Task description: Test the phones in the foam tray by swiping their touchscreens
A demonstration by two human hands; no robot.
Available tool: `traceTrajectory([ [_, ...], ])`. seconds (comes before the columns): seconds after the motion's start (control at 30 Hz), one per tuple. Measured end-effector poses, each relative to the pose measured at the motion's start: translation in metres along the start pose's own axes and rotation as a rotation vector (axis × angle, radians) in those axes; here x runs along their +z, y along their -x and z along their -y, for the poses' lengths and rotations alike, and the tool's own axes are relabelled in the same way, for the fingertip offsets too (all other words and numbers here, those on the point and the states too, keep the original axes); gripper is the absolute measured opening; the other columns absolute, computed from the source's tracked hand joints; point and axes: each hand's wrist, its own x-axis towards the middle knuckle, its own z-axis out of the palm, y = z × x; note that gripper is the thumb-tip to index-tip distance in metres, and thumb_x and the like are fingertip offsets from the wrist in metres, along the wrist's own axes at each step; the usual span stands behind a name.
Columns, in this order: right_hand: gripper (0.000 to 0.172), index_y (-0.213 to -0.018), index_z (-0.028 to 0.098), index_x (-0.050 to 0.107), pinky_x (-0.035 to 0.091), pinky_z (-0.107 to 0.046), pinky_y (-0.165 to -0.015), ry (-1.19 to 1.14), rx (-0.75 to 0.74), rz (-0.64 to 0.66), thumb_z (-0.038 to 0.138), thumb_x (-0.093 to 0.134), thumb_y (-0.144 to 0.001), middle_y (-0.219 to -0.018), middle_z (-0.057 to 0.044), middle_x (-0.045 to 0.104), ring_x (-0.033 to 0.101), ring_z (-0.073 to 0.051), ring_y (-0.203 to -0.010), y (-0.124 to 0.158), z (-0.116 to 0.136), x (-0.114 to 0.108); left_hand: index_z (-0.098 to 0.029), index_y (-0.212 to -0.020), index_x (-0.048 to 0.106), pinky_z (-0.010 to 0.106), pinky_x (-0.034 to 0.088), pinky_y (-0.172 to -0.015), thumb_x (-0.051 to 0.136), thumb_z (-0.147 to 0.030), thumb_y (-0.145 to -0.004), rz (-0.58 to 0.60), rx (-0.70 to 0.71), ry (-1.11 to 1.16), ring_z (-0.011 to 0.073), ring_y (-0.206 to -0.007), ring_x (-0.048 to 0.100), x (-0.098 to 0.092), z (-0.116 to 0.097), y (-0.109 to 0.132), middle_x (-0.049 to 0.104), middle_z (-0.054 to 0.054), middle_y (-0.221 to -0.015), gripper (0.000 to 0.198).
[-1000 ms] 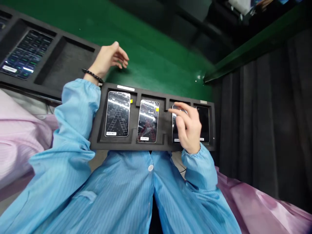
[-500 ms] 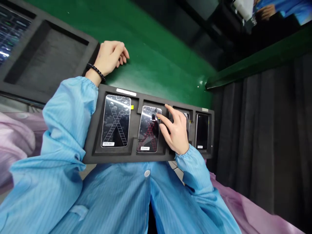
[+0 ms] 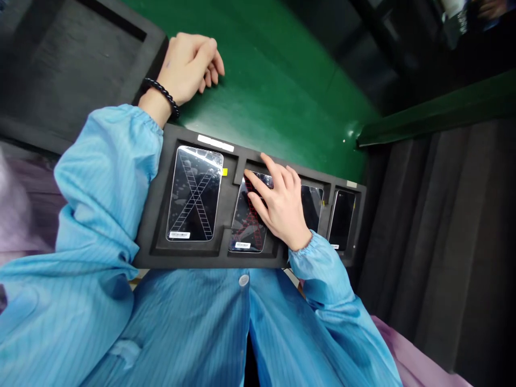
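Observation:
My right hand (image 3: 280, 204) hovers with spread fingers over the second phone (image 3: 246, 223) in a dark foam tray (image 3: 181, 261). Red ladder-like lines show on that phone's screen, and a fingertip is at its upper left edge; whether it presses there I cannot tell. In the left recess lies a larger phone (image 3: 194, 199) with a white crossed ladder pattern and a yellow tab. The third phone (image 3: 312, 207), partly behind my right hand, and the fourth phone (image 3: 341, 220) look dark. My left hand (image 3: 187, 67) rests beyond the tray, fingers loosely curled, holding nothing.
Another dark foam tray (image 3: 80, 70) with a wide recess lies at the upper left, beside my left wrist. Under my left hand is a green tabletop (image 3: 266, 91). A dark curtain (image 3: 435, 231) hangs on the right, below a green ledge (image 3: 439, 107).
My right hand has moved left across the second phone, covering more of its upper screen and uncovering part of the third. The view has shifted; my left hand keeps its resting pose.

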Motion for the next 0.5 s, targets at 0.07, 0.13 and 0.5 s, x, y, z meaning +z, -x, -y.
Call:
traceTrajectory([
  [0.07,0.04,-0.138,0.027,0.059,0.031,-0.051,-0.117,0.004,-0.001,-0.006,0.04,0.043,-0.104,-0.16,-0.011,0.041,0.048,-0.027,-0.133,0.002,0.002,0.0,-0.018,-0.083,0.067,0.039,0.054,-0.071,0.034,-0.051,-0.096,0.001,-0.001,0.0,0.0103,-0.058,0.048,0.0,-0.001,0.0,0.065,0.005,-0.075,0.049],
  [0.13,0.039,-0.137,0.026,0.06,0.032,-0.05,-0.117,0.01,-0.003,-0.024,0.039,0.043,-0.104,-0.16,-0.011,0.042,0.049,-0.027,-0.132,0.004,0.003,0.0,-0.017,-0.084,0.067,0.038,0.053,-0.07,0.034,-0.05,-0.096,0.004,-0.002,-0.001,0.0101,-0.058,0.048,0.0,-0.001,0.001,0.065,0.006,-0.075,0.049],
  [0.5,0.04,-0.137,0.025,0.061,0.033,-0.052,-0.116,0.005,-0.002,-0.016,0.039,0.043,-0.105,-0.158,-0.013,0.044,0.049,-0.027,-0.132,0.017,0.007,-0.001,-0.011,-0.088,0.069,0.026,0.035,-0.05,0.04,-0.047,-0.094,0.021,-0.025,-0.001,0.0065,-0.056,0.051,-0.003,0.003,-0.006,0.066,0.003,-0.073,0.046],
])
